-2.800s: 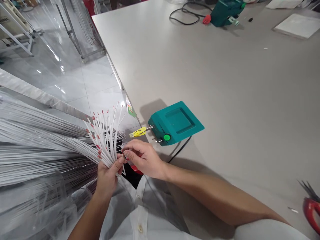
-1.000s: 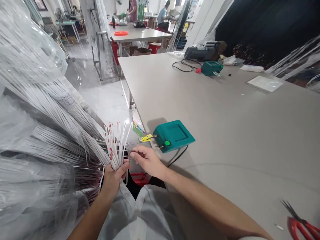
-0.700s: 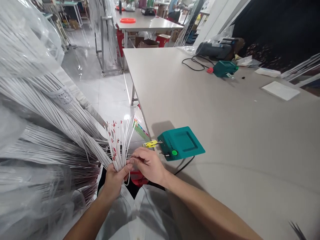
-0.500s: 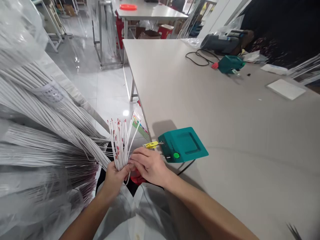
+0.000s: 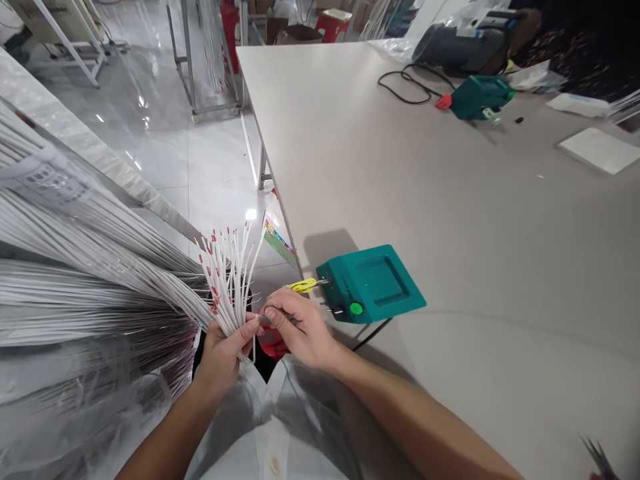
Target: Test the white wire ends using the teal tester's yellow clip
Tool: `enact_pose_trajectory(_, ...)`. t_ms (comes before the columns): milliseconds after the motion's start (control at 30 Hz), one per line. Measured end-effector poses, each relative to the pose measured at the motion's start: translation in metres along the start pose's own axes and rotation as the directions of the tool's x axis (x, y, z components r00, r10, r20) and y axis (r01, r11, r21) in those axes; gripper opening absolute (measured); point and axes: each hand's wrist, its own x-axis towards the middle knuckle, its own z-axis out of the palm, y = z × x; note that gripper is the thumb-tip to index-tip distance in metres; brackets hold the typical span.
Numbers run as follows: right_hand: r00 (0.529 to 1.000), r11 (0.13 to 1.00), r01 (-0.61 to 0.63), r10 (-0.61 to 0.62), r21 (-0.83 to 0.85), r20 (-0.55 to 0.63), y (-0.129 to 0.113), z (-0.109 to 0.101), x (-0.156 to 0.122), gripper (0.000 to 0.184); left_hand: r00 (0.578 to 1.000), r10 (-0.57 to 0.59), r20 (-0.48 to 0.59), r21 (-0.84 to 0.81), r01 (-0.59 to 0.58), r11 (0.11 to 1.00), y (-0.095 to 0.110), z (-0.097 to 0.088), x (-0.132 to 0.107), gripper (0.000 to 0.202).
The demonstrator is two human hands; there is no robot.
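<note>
My left hand (image 5: 225, 353) is closed around a bundle of white wires (image 5: 230, 287), their red-tipped ends fanned upward. One wire is bent over toward my right, its end lying between the two hands. My right hand (image 5: 303, 330) pinches at that wire's end with thumb and forefinger, just beside my left thumb. The exact tip is too small to make out. Close to my right knuckles is a teal device (image 5: 375, 283) with a green button and a yellow-tagged metal piece (image 5: 303, 285) sticking out over the table edge.
Long bundles of pale wires (image 5: 110, 247) lie to my left, partly under plastic. On the grey table (image 5: 425, 200) stand a second teal device (image 5: 477, 97), a dark motor-like machine (image 5: 460, 50) and a white flat block (image 5: 603, 150). Dark pointed tips (image 5: 597, 453) show at lower right.
My right fingers have drawn slightly away from the bundle and now pinch a bent-over wire end. The wires lean more to the left. The camera view has tipped downward.
</note>
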Motion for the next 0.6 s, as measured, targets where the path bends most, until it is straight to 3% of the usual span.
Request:
enact_pose_trajectory(300, 0.998, 1.0, -0.018, 0.018, 0.014, -0.057, 0.0013, -0.0009, -0.0018, 0.016, 1.0, -0.003, 0.015, 0.029, 0.002, 1.0, 0.0002, 0.0003, 0.0007, 0.011)
enact_pose_trajectory(600, 0.979, 0.969, 0.205, -0.2, -0.137, 0.046, 0.0065, -0.005, -0.0027, 0.025, 0.998, -0.038, 0.043, 0.074, 0.034, 0.997, -0.0025, -0.0035, 0.0013, 0.013)
